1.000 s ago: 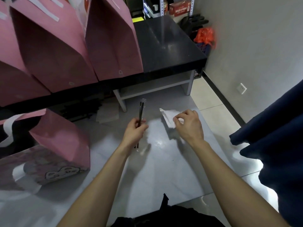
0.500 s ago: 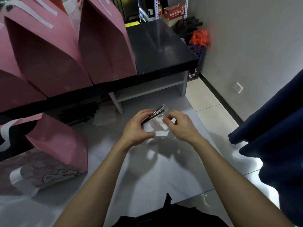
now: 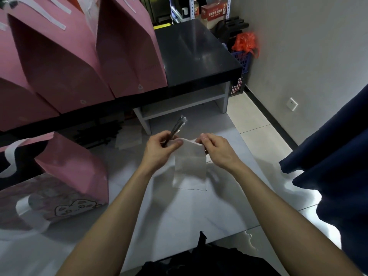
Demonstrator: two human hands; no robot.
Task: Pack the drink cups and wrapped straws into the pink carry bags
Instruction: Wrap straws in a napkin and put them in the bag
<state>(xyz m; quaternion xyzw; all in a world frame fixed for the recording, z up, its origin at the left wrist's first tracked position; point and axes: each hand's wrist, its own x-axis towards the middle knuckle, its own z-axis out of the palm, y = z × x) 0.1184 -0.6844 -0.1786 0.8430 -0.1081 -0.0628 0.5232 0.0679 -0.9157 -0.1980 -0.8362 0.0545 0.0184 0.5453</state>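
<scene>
The left hand [image 3: 159, 151] grips the wrapped straws [image 3: 176, 128]: its fingers [image 3: 169, 136] are curled round the lower part of the bundle, and the thumb also presses the near top corner of a white paper napkin [image 3: 190, 166]. The dark straws, in clear wrapping, rise tilted up and to the right out of the fingers. The right hand [image 3: 217, 151] pinches the other top corner of the napkin between thumb and curled fingers [image 3: 205, 137], so the sheet hangs flat between the two hands and below them. Both hands are held above a pale tiled floor [image 3: 258, 124]. To the left of the left-hand fingers, lower down, a pink carry bag [image 3: 75, 172] with a printed cartoon face lies on its side. Beyond and to the left of the fingers, a row of upright pink carry bags [image 3: 127, 52] stands on a black tabletop [image 3: 195, 56]. No drink cups can be made out. To the right of the right-hand fingers hangs dark blue fabric [image 3: 334, 166]; beyond the tabletop's far end, an orange plastic bag [image 3: 246, 41] sits on a blue crate [image 3: 242, 60] against the wall.
</scene>
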